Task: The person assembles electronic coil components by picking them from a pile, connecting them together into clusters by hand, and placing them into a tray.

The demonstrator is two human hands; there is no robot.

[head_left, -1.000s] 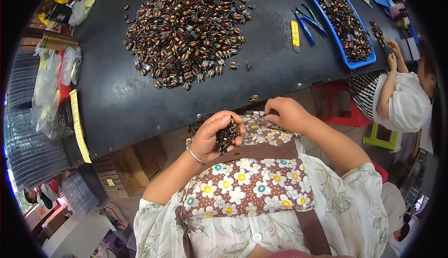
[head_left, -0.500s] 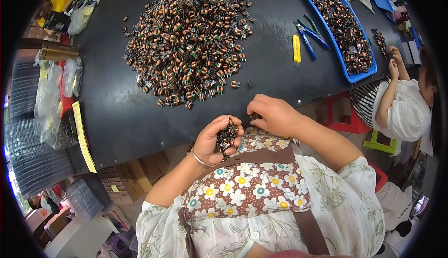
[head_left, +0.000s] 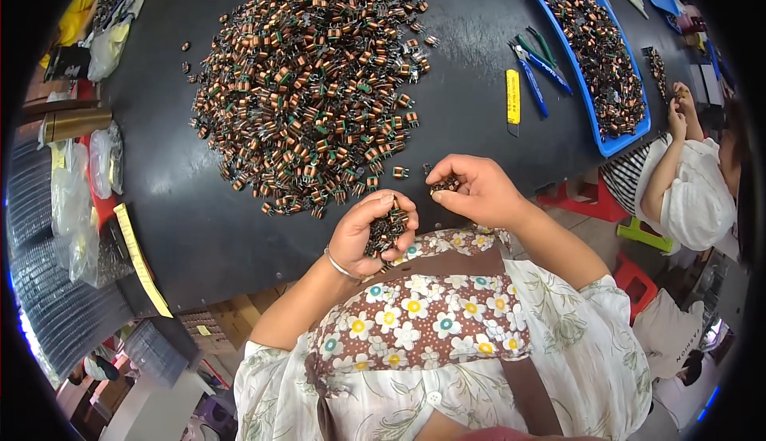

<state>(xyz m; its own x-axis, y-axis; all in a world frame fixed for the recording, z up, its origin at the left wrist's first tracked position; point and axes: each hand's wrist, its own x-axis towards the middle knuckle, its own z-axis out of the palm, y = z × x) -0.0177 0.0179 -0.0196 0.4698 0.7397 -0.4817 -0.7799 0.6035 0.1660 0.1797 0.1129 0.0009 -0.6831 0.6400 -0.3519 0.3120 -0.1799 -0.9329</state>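
A large heap of small copper-wound coils (head_left: 311,82) with dark cores and metal pins lies on the black table. Below the heap's near edge, my left hand (head_left: 351,237) is curled around a handful of coils (head_left: 387,229), cupped in the palm and fingers. To its right, my right hand (head_left: 483,193) has its thumb and fingers closed on a few coils (head_left: 445,185). One loose coil (head_left: 400,172) lies on the table between the heap and my right hand.
To the right lie a yellow utility knife (head_left: 513,98), blue-handled pliers (head_left: 533,83) and green-handled pliers (head_left: 536,48). Beyond them stands a blue tray (head_left: 600,126) of coils. A co-worker's hands (head_left: 682,106) are at the far right. Plastic bags (head_left: 76,201) hang at the left.
My right hand has turned a little, so the coils in its fingers show more. The left hand keeps its handful. The view has shifted slightly.
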